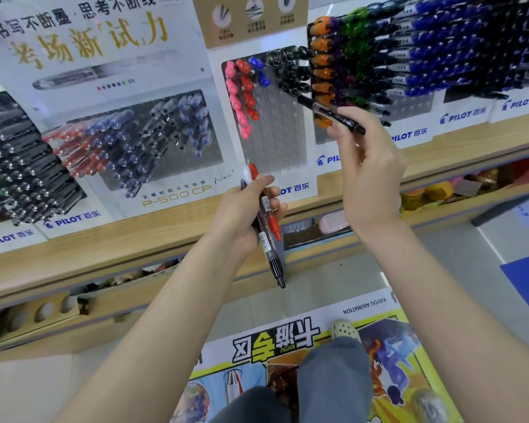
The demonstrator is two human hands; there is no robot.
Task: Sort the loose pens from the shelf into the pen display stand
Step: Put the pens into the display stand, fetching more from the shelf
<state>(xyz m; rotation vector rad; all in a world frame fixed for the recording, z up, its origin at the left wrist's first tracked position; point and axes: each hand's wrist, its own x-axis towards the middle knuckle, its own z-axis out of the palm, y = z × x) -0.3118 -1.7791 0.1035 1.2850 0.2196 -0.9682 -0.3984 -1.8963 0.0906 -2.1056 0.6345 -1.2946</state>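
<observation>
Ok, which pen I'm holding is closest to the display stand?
The black pen with white lettering, pinched alone in your right hand, raised to the clear perforated display stand. The bundled red and black pens in your left hand sit lower.

Two hands [242, 218] [370, 172], three loose pens [333, 115] [274, 225] [274, 264]

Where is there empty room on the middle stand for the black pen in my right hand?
Free: the bare holes of the middle stand, below the blue pens and black pens, between the red pens and the orange pens. Crowded: the pink pens column and the right stand.
</observation>
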